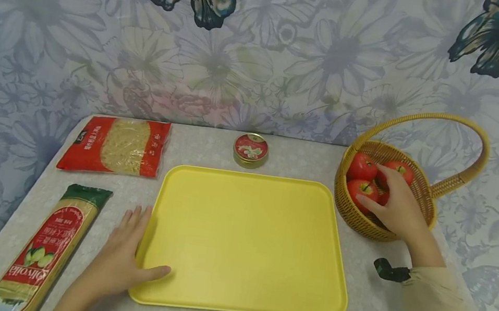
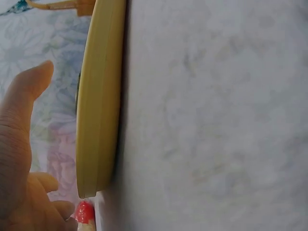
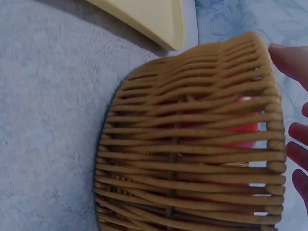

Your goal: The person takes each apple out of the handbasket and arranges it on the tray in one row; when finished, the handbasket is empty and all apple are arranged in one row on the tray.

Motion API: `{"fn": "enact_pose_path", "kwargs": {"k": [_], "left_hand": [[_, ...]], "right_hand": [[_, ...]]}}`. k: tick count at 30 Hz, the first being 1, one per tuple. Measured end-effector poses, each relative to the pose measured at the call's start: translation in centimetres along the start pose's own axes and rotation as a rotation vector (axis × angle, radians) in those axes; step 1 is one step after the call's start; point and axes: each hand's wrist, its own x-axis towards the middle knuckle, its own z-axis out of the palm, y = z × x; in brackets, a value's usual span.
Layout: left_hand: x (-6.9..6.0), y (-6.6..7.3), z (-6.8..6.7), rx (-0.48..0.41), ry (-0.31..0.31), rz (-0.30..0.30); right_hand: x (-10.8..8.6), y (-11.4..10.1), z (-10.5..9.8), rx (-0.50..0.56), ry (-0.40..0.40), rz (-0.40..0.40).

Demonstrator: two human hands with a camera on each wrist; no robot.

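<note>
My left hand (image 1: 123, 254) lies spread beside the left edge of a yellow tray (image 1: 244, 244), its thumb reaching over the rim. In the left wrist view the thumb and fingers stand apart near the tray's side (image 2: 98, 106). Over a wicker basket (image 1: 361, 224) at the right, my right hand (image 1: 399, 204) reaches down among several red apples (image 1: 362, 167). Its thumb and forefinger are spread over the fruit. Seen from the right wrist, the loosely bent fingers (image 3: 299, 154) hover by the basket's rim; the wicker wall hides most of the apples.
A red bag of pasta (image 1: 125, 147) lies at the back left, and a long pack of spaghetti (image 1: 47, 255) at the front left. Behind the tray stands a small round tin (image 1: 250, 150). The basket's tall handle (image 1: 444, 117) arches up. Patterned cloth hangs behind the table.
</note>
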Motion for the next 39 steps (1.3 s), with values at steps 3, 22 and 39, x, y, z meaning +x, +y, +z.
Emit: {"fn": "enact_pose_path", "kwargs": {"k": [3,22,39], "left_hand": [[-0.3,-0.3,0.2,-0.013,-0.017,0.007],[-0.8,-1.7,0.5,-0.06,-0.136,0.071],[-0.8,-1.6,0.5,-0.021,-0.158,0.061]], "right_hand": [[0.5,0.4,0.0,-0.013,-0.04,0.012],[2.2,2.1,0.4,-0.23,-0.156,-0.017],[1.8,2.8,0.6,-0.237,-0.126,-0.023]]}}
